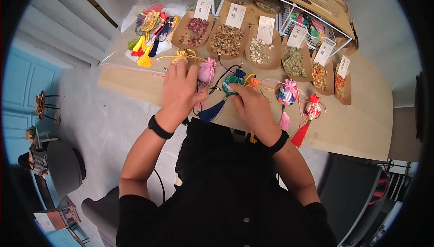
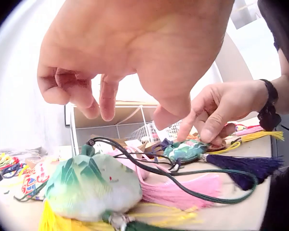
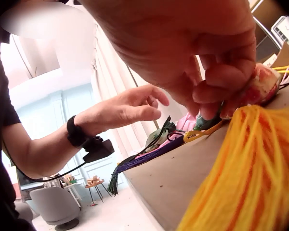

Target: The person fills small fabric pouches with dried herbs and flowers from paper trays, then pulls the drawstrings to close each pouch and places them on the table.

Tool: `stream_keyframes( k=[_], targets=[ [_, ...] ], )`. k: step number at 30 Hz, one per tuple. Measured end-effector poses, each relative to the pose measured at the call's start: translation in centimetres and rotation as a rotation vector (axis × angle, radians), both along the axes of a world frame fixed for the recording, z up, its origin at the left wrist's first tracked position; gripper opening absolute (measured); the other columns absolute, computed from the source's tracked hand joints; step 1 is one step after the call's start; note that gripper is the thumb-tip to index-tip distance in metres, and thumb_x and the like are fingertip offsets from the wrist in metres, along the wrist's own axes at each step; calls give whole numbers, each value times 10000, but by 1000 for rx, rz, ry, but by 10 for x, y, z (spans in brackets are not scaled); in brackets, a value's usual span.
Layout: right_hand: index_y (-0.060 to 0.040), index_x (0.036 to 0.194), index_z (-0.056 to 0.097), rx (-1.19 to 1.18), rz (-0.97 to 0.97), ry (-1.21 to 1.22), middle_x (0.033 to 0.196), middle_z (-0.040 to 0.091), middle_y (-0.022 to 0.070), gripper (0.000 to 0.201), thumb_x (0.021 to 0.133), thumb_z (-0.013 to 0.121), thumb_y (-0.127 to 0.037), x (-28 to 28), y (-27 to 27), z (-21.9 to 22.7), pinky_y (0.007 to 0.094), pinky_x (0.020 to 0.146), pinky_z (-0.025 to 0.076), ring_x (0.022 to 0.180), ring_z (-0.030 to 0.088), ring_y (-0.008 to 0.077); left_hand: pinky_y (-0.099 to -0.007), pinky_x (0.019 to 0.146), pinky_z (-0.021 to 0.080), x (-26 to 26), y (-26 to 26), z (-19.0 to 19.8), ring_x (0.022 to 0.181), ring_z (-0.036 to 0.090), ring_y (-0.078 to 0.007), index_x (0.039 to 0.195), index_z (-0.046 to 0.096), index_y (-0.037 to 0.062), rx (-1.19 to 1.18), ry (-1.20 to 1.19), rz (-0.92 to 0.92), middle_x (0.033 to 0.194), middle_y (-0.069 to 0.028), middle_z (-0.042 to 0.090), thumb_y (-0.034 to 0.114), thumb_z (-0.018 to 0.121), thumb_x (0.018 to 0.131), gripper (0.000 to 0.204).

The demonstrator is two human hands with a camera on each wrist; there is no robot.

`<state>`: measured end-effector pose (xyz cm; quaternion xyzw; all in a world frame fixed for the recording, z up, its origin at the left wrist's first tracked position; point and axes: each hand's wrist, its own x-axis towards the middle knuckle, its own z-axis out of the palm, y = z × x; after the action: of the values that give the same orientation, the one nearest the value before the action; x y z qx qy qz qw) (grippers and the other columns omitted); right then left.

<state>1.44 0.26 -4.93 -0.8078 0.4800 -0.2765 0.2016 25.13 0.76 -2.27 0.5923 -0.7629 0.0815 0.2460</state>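
My left hand (image 1: 181, 89) hovers palm down with bent, loose fingers near the pink pouch (image 1: 207, 70); the left wrist view shows nothing in that hand (image 2: 135, 43). Below it lies a white-and-green pouch (image 2: 96, 185) with a dark green cord. My right hand (image 1: 257, 113) reaches to the green pouch (image 1: 231, 84) with the navy tassel (image 1: 211, 111), fingertips touching its side. In the left wrist view the right hand (image 2: 231, 108) has its index finger at this green pouch (image 2: 183, 151). A red-patterned pouch (image 3: 257, 91) and an orange-yellow tassel (image 3: 245, 168) lie beside the right hand (image 3: 183, 53).
Brown trays of dried herbs (image 1: 227, 39) with white cards line the table's back. Right of my hands lie a pouch with pink tassel (image 1: 286, 94) and a red one (image 1: 313, 109). Tasselled pieces (image 1: 151, 28) lie back left; a white wire basket (image 1: 316, 39) stands back right.
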Motion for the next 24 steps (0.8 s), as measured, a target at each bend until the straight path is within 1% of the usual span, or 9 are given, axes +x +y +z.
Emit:
stream_keyframes(
  k=[1, 2, 4, 7, 10, 14, 18, 21, 24],
  targets=[
    [-98, 1211, 716, -23, -5, 2, 924, 708, 166, 268, 950, 680, -149, 1, -2, -2, 491, 687, 570, 783, 703, 386, -455, 835, 485, -2, -7, 3, 1002, 573, -351, 1170, 619, 68, -24, -50, -1, 1047, -124, 558, 216, 822, 679, 551],
    [-97, 1207, 715, -46, -13, 3, 922, 707, 167, 265, 950, 680, -149, 2, -5, -5, 493, 685, 571, 778, 702, 389, -459, 850, 478, -2, -15, 2, 1013, 566, -351, 1145, 615, 71, 2, -89, 5, 1048, -124, 554, 228, 820, 670, 541],
    [-94, 1199, 715, -67, -25, 3, 917, 706, 169, 258, 949, 679, -148, 1, -9, -9, 497, 683, 572, 775, 701, 394, -467, 879, 464, -3, -31, -13, 1037, 551, -351, 1097, 608, 75, 54, -167, 2, 1049, -124, 544, 252, 816, 651, 523],
    [-89, 1192, 712, -51, -46, 17, 918, 705, 173, 252, 949, 675, -143, -4, -12, -7, 503, 689, 572, 790, 702, 398, -465, 883, 475, -9, -45, -32, 1037, 561, -338, 1084, 601, 94, 62, -230, 60, 1051, -116, 548, 272, 841, 613, 558],
    [-86, 1206, 703, -25, -69, 45, 938, 706, 178, 263, 949, 668, -135, -7, -15, -2, 504, 702, 571, 816, 704, 399, -467, 842, 466, -11, -50, -40, 1028, 571, -339, 1131, 599, 87, 83, -207, 103, 1047, -110, 558, 297, 866, 590, 638],
    [-99, 1248, 690, -13, -49, 25, 974, 703, 187, 301, 949, 666, -127, -12, -17, -2, 499, 727, 571, 846, 704, 399, -482, 865, 460, -9, -48, -43, 1046, 565, -348, 1152, 589, 76, 59, -204, 95, 1080, -133, 558, 312, 880, 610, 659],
    [-105, 1248, 699, 18, -67, -55, 976, 709, 179, 299, 951, 673, -133, -22, -10, 7, 490, 724, 570, 849, 708, 394, -480, 859, 451, -16, -34, -20, 1025, 548, -359, 1170, 593, 69, 13, -108, 55, 1084, -141, 540, 282, 869, 663, 615],
    [-101, 1235, 706, 28, -110, -105, 977, 726, 167, 285, 953, 676, -137, -37, -2, 8, 480, 710, 571, 834, 717, 387, -474, 850, 452, -30, -19, -1, 1006, 534, -358, 1156, 600, 68, 32, -23, -113, 1075, -140, 527, 244, 852, 693, 556],
    [-105, 1234, 704, -1, -125, -85, 974, 741, 155, 288, 948, 684, -141, -52, 6, 10, 472, 699, 579, 821, 726, 378, -466, 838, 457, -55, -5, -3, 989, 529, -352, 1138, 603, 62, 101, 16, -247, 1063, -141, 519, 224, 842, 707, 519]
  ],
)
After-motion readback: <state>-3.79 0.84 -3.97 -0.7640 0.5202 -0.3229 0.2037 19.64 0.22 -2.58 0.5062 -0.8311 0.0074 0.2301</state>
